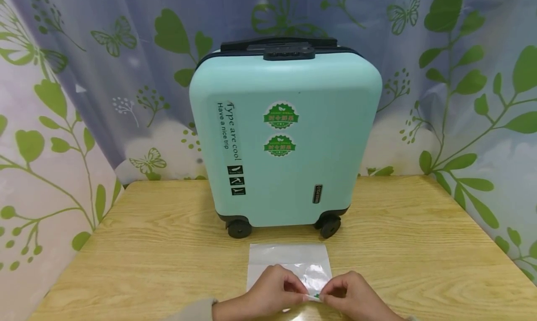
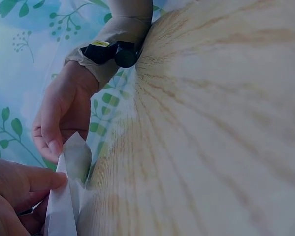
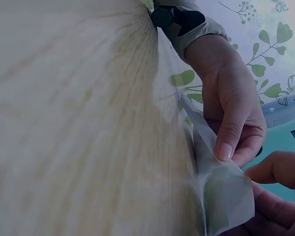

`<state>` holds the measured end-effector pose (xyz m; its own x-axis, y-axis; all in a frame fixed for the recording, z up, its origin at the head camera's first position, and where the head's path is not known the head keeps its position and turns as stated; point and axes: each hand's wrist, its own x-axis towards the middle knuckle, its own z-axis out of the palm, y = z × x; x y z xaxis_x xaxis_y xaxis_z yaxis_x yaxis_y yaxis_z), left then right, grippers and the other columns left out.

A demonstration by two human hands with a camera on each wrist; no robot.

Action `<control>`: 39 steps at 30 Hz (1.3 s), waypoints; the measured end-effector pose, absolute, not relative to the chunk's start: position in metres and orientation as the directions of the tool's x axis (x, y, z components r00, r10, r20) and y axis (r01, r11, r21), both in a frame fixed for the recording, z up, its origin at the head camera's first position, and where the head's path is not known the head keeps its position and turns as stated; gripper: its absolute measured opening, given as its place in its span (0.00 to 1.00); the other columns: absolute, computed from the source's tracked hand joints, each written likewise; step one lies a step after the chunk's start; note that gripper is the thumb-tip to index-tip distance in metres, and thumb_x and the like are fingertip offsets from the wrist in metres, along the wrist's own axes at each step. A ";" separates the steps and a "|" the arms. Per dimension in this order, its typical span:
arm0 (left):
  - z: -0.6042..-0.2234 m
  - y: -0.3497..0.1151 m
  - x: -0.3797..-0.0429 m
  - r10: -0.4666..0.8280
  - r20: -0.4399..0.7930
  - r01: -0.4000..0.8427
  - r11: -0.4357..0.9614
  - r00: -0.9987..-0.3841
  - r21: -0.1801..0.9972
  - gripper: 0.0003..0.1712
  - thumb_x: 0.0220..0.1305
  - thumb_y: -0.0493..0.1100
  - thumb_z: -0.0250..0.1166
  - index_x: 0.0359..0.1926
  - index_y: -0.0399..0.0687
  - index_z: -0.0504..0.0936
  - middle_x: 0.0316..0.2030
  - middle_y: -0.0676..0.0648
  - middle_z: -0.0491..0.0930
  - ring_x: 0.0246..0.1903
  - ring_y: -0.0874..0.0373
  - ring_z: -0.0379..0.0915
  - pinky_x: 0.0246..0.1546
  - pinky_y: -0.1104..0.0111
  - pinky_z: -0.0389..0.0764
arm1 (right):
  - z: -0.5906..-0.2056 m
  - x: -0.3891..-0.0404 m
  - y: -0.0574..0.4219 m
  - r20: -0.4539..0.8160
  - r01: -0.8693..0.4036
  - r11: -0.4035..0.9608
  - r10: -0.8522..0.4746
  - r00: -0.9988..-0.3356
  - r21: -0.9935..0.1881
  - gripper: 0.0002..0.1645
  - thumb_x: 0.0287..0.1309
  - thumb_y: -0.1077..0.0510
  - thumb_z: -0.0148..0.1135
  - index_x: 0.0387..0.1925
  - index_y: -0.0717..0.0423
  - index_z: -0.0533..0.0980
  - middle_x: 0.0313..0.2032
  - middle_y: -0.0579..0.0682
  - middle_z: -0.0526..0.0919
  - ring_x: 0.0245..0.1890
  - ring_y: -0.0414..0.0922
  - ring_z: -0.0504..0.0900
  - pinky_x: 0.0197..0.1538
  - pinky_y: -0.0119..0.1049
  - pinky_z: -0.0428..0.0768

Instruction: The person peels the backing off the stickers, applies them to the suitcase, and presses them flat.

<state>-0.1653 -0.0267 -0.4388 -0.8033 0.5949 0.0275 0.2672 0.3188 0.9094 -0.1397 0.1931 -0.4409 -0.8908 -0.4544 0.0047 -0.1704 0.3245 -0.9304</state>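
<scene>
A glossy white sticker sheet (image 1: 289,253) lies on the table in front of the suitcase, its near edge lifted between both hands. My left hand (image 1: 272,290) pinches that edge between thumb and fingers. Close beside it, my right hand (image 1: 352,293) pinches the same edge, and a bit of green shows between the fingertips. In the right wrist view the sheet (image 3: 231,196) is folded up off the wood, with a faint green patch showing through. The left wrist view has the right hand (image 2: 66,108) at the far end of the raised fold.
An upright mint-green suitcase (image 1: 327,116) stands behind the sheet on black wheels (image 1: 239,228). Two round green stickers, an upper one (image 1: 281,116) and a lower one (image 1: 279,146), are on its front. A leaf-patterned curtain (image 1: 138,78) surrounds the wooden table (image 1: 419,246).
</scene>
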 end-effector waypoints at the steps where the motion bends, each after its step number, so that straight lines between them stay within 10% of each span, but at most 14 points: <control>1: -0.439 -0.027 -0.165 0.594 0.028 0.270 0.322 -0.804 0.908 0.02 0.50 0.36 0.72 0.25 0.41 0.87 0.19 0.58 0.81 0.19 0.75 0.67 0.20 0.81 0.69 | -0.441 -0.140 0.193 -0.004 -0.162 0.323 -0.457 -0.890 -0.933 0.08 0.55 0.62 0.64 0.27 0.65 0.82 0.24 0.48 0.84 0.23 0.30 0.72 0.28 0.26 0.71; 39: -0.438 -0.022 -0.163 0.598 -0.015 0.267 0.382 -0.802 0.885 0.04 0.50 0.42 0.73 0.23 0.48 0.87 0.18 0.61 0.79 0.16 0.73 0.65 0.18 0.79 0.67 | -0.443 -0.141 0.193 -0.005 -0.174 0.309 -0.502 -0.865 -0.935 0.08 0.56 0.61 0.63 0.28 0.64 0.82 0.25 0.46 0.85 0.27 0.30 0.76 0.32 0.26 0.75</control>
<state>-0.1632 -0.0218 -0.4376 -0.8016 0.5977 -0.0155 0.2674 0.3816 0.8848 -0.1406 0.1927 -0.4426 -0.8646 -0.5025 -0.0047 -0.1743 0.3086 -0.9351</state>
